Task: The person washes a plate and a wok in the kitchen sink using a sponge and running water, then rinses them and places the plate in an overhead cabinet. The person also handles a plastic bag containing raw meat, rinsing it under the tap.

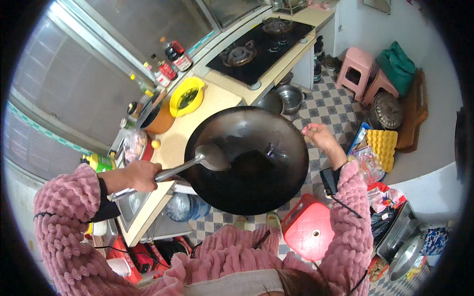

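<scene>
My left hand (142, 175) is closed around the metal handle of a wok spatula (213, 157), whose blade lies over the inside of a large dark wok (244, 192). The wok is tilted in front of me, over the counter's edge and the floor; whether my left hand also grips a wok handle, I cannot tell. Shiny spots show on its inner wall. My right hand (320, 138) is just beyond the wok's right rim, fingers bent together; whether they hold anything is unclear.
A yellow colander (187, 97) with dark greens and an orange pot (161, 118) stand on the counter. Behind them are sauce bottles (177, 55) and a gas hob (259, 48). A red stool (309, 231) stands near me on the checkered floor. A sink (135, 203) is at left.
</scene>
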Motion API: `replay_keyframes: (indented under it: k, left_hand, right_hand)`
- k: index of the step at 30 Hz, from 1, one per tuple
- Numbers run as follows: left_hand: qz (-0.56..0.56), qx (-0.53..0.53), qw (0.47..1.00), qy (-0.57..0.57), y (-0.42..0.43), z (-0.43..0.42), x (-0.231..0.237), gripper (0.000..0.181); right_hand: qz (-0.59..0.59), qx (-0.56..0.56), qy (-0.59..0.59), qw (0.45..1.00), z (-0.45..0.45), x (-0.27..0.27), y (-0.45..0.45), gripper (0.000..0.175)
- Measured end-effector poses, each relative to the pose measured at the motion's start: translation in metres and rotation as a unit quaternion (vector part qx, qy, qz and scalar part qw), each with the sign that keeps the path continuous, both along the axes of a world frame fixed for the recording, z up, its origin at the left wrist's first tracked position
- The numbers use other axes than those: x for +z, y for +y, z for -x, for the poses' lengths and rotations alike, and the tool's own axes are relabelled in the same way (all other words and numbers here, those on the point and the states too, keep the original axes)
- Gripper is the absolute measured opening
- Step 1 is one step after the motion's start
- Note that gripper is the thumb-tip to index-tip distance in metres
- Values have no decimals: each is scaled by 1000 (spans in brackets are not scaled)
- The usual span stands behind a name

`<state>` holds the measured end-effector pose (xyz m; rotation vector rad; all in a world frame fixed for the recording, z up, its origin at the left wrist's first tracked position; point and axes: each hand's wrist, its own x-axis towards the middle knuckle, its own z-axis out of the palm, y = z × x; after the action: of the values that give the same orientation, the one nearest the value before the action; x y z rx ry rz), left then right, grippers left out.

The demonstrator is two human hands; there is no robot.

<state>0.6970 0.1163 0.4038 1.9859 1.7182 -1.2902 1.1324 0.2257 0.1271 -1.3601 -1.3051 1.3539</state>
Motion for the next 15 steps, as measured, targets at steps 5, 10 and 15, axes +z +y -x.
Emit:
replay_keyframes:
  k: [5, 10, 15]
  left_hand:
    - [-18, 22, 996, -79, 57, -20, -24, 42]
    - [-47, 37, 989, -134, 143, -30, -49, 45]
    - [-80, 42, 980, -179, 260, -42, -49, 43]
  right_hand:
    - [-19, 40, -68, 997, -57, 81, 64, 12]
    - [-53, 67, -131, 988, -83, 126, 174, 11]
    - [-44, 47, -141, 988, -105, 144, 303, 12]
